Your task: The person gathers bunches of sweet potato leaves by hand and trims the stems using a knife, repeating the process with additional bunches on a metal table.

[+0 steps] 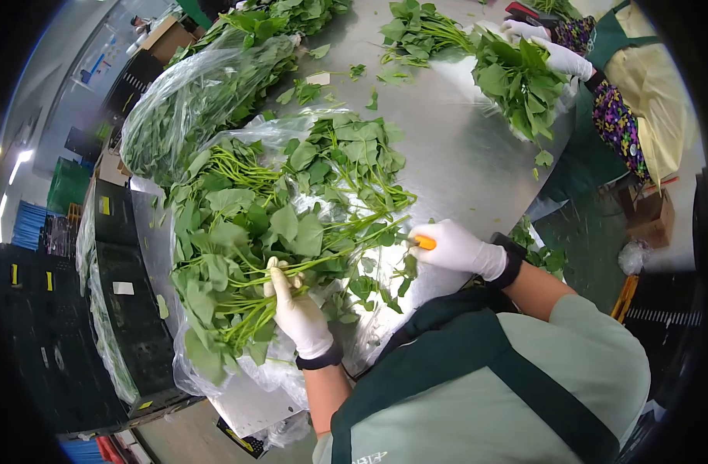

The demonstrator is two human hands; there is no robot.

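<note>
My left hand (294, 313), in a white glove, is closed around the stems of some leafy greens (296, 224) at the front of a large pile. White-gloved too, my right hand (451, 249) grips a small orange-handled knife (425, 242); its blade is hard to make out. The knife's front end points left, beside the long green stems that stretch rightward from the pile. Beneath the greens lies a clear plastic bag (188, 371), crumpled at the table's edge. Loose leaves hang just left of my right hand.
The metal table (447, 155) runs away from me, with leaf scraps on it. A full plastic bag of greens (192, 116) lies at the far left. Across the table, a co-worker's gloved hands (563, 58) hold another bunch (520, 81). Black crates (130, 286) stand at left.
</note>
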